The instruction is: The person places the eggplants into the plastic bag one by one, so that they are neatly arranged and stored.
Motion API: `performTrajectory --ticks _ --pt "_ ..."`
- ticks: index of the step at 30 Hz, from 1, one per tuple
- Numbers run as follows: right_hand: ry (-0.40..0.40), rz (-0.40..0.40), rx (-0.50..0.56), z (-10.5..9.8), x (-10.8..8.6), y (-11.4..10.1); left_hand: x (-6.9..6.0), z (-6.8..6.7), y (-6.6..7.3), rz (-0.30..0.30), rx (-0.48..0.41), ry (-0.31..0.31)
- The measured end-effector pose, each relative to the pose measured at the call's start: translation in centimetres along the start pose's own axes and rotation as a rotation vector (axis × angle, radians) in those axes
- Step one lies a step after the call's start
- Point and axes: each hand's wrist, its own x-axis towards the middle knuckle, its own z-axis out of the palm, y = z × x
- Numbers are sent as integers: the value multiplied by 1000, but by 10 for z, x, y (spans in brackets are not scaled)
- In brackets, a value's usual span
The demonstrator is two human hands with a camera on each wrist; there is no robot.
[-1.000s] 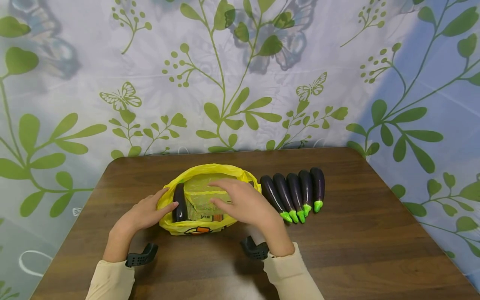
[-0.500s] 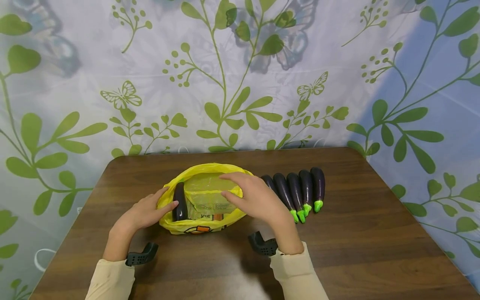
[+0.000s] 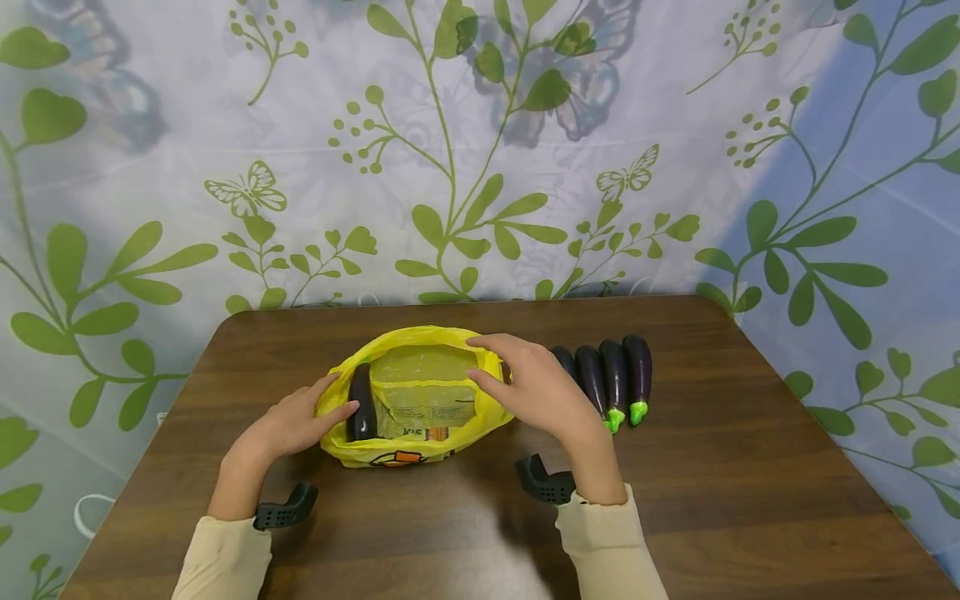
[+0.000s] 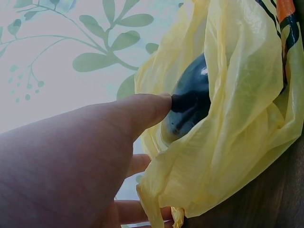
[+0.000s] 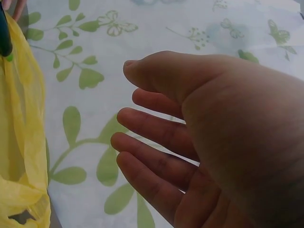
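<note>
A yellow plastic bag (image 3: pixel 420 454) stands with its mouth wide on the wooden table. Inside, along its left wall, lies a dark purple eggplant (image 3: pixel 362 408). My left hand (image 3: pixel 288 425) holds the bag's left side, thumb inside against the eggplant and fingers outside; the left wrist view shows the thumb touching the eggplant (image 4: pixel 192 97). At the bag's right rim, my right hand (image 3: pixel 543 387) hovers with nothing in it. Its fingers are spread and relaxed in the right wrist view, apart from the bag (image 5: pixel 28 142). Beyond it lies a row of eggplants (image 3: pixel 615 375), partly hidden by that hand.
The brown wooden table (image 3: pixel 735 483) extends around the bag. Behind its far edge hangs a cloth (image 3: pixel 315 200) printed with green leaves and butterflies. A dark wrist mount sits on each forearm.
My right hand has moved right, from over the bag's mouth to its right rim, covering more of the eggplant row. My left hand has stayed on the bag.
</note>
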Motion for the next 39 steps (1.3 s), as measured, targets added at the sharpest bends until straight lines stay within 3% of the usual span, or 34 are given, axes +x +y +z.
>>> performTrajectory --ticks 13,39 --pt "49 21 10 -11 -6 15 0 1 1 1 2 -1" --pt "103 161 15 -33 -14 43 4 0 0 4 16 3"
